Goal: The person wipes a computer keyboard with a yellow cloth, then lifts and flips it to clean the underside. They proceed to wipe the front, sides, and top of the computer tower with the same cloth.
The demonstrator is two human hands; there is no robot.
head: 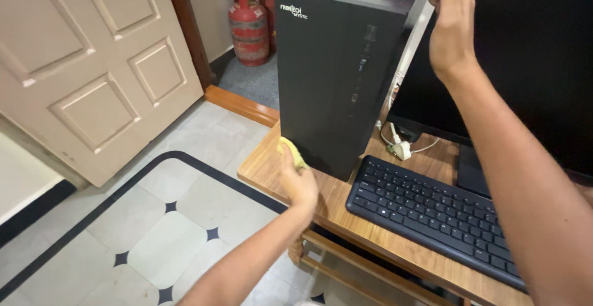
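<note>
Head view of a wooden table (272, 167). At centre frame stands a black computer tower (333, 77), upright on the table's left end, its front panel facing the lower left. The left hand (298, 179), in the lower centre, presses a yellow cloth (290, 151) against the tower's lower front corner just above the table surface; its grip is closed, pinching the cloth. The right hand (441, 19), at the upper right, rests on the tower's top rear edge with fingers spread flat, holding nothing. A black keyboard (432, 210) lies just beside the tower toward the lower right; a dark monitor (525, 65) stands behind it, with white cables (400, 148) between. Red gas cylinders (249, 25) stand well apart at upper centre, beyond a panelled door (92, 65). Judged from its form, the tower is heavy, rigid and smooth-sided, top-heavy if tilted; the cloth is light, soft and best held bunched.
</note>
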